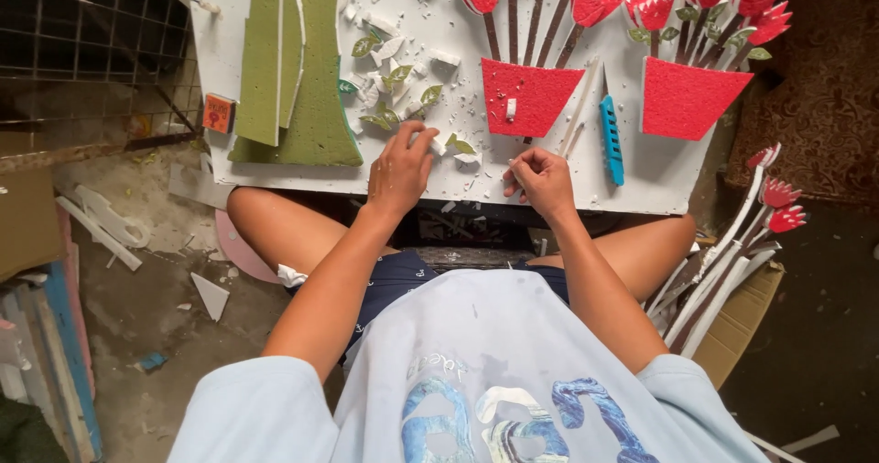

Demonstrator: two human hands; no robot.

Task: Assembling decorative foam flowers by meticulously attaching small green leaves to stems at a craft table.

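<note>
Small orange box point(219, 113) — board's left edge

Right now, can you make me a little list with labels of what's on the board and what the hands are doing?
Left hand: fingertips on a small white foam piece beside a green leaf
Right hand: closed around a small white bit
White board: covered in white crumbs
Red pots: near pot, far pot
Red flowers: on brown stems
Blue cutter: right of the near pot
Green foam sheets: on the left
</note>
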